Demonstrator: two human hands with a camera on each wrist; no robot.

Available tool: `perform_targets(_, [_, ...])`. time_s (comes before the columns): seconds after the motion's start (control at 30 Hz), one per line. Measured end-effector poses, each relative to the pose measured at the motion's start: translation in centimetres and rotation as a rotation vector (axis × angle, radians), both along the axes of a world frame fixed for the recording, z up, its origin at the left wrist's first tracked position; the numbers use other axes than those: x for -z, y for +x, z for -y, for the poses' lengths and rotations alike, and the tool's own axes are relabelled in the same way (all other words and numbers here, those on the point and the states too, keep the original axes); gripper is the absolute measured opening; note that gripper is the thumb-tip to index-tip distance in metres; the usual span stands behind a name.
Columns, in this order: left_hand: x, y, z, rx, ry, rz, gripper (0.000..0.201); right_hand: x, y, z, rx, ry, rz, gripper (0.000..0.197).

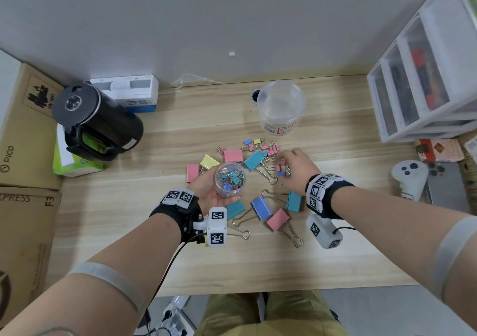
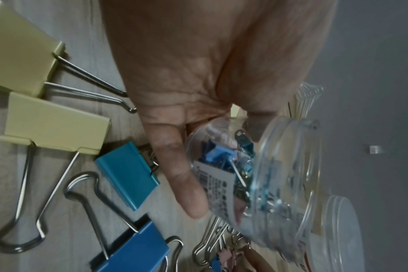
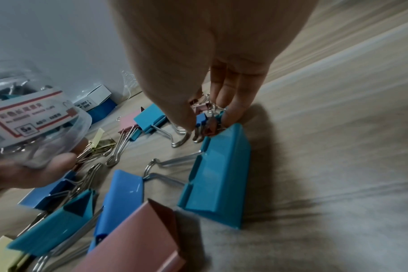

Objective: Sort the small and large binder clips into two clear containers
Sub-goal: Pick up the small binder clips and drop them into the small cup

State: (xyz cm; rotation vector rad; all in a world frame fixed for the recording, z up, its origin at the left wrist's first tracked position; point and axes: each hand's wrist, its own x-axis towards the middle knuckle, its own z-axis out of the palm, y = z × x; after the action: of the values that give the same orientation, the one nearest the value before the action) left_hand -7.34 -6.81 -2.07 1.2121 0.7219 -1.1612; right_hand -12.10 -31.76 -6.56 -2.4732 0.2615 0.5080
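My left hand (image 1: 211,193) cups a small clear container (image 1: 230,179) above the desk; several small binder clips lie inside it. The container (image 2: 256,184) rests tilted against my fingers (image 2: 182,176). My right hand (image 1: 294,169) reaches down to the desk and pinches small blue and pink clips (image 3: 206,117) between thumb and fingertips (image 3: 235,110). More small clips (image 1: 265,147) lie beyond it. Large pink, yellow, teal and blue clips (image 1: 254,160) are scattered around both hands. A larger clear container (image 1: 281,107) stands upright at the back.
A black kettle (image 1: 95,121) and cardboard boxes (image 1: 23,134) stand at the left. White plastic drawers (image 1: 423,82) fill the right back corner. A white controller (image 1: 409,177) lies at the right. The desk's front edge runs just before my lap.
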Motion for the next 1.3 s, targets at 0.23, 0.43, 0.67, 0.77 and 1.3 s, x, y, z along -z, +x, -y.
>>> perform_targets(0.23, [-0.1,0.2,-0.3,0.0,0.004,0.008,0.046,0.5,0.7,-0.5,-0.052,-0.019,-0.03,0.048])
perform_targets(0.43, [-0.1,0.1,-0.1,-0.001,0.006,0.014,0.043,0.7,1.0,-0.5,-0.086,-0.016,-0.028,0.031])
perform_targets(0.67, [-0.3,0.3,0.2,-0.005,0.0,0.017,0.042,0.3,1.0,-0.7,-0.084,-0.041,-0.041,0.017])
perform_targets(0.77, [-0.4,0.3,0.2,-0.002,0.009,0.014,0.043,0.2,1.0,-0.8,-0.087,-0.04,-0.041,0.017])
perform_targets(1.3, [-0.1,0.0,-0.3,0.017,0.002,0.024,0.046,0.1,1.1,-1.3,-0.084,-0.05,-0.041,0.022])
